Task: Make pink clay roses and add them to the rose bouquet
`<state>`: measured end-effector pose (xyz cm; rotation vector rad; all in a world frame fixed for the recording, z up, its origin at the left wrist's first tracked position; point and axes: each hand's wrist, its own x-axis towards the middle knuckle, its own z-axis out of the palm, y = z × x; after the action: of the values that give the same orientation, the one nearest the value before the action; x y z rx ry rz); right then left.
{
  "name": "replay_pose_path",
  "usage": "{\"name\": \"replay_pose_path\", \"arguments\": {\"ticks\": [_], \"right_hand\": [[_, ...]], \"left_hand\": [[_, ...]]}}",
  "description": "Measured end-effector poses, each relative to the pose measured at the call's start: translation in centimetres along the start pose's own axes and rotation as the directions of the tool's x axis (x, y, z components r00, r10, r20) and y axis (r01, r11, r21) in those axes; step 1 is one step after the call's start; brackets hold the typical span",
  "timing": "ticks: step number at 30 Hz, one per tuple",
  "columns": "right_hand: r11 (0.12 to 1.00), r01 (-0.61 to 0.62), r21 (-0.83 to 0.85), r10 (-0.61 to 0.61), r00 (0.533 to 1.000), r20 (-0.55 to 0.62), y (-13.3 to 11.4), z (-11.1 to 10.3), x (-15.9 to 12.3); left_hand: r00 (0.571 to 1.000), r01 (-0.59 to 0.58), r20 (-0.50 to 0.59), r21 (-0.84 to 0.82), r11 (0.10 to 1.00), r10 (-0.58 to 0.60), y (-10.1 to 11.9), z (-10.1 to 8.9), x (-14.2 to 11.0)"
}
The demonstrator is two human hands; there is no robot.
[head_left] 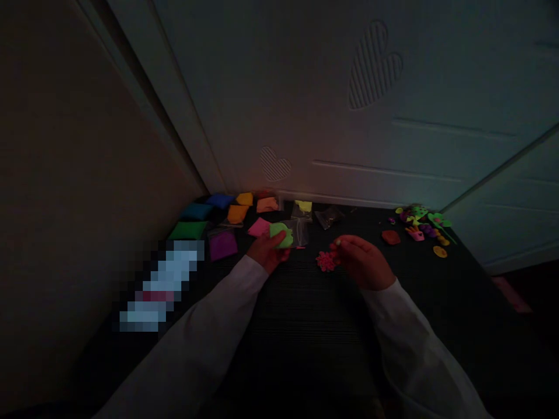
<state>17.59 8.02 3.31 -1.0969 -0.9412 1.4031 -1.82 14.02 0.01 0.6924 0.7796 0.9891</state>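
My left hand point(269, 250) grips a clear bag of light green modelling clay point(282, 234), its plastic end sticking out to the right. Between the thumb and fingertips of my right hand point(364, 260) is a small pale piece of clay point(338, 242). Just left of that hand, on the dark table, lies a pink-red flower shape point(325, 261) with a bumpy edge. A pink clay packet point(258, 227) sits behind my left hand, and a purple packet point(222, 244) lies to its left.
Several clay packets, including a green packet point(188, 230), an orange packet point(238, 213) and a yellow packet point(303, 206), line the table's back left. Small clay figures point(419, 224) and a red clay disc point(391, 237) lie right. A pale panel point(297, 116) rises behind. A blurred bright rectangle point(166, 288) is at left.
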Motion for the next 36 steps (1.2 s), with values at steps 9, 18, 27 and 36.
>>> {"name": "replay_pose_path", "arguments": {"ticks": [9,18,27,36], "right_hand": [[0.996,-0.089,0.029,0.089,0.996,0.023,-0.1,0.4,0.1],[1.0,-0.03,-0.001,0.03,1.0,0.002,0.4,0.3,0.0],[0.871,0.247,-0.425,-0.223,0.969,0.106,1.1,0.8,-0.4],[0.64,0.394,-0.659,-0.328,0.916,0.229,1.5,2.3,-1.2]], "left_hand": [[1.0,0.008,-0.007,0.025,1.0,-0.008,-0.6,0.3,-0.1],[0.999,-0.036,-0.017,0.099,0.994,0.037,-0.8,0.5,-0.3],[0.996,-0.089,0.073,0.515,0.853,0.059,-1.3,1.4,-1.6],[0.973,-0.17,0.218,0.456,0.874,0.076,-1.1,1.1,-2.0]]}}
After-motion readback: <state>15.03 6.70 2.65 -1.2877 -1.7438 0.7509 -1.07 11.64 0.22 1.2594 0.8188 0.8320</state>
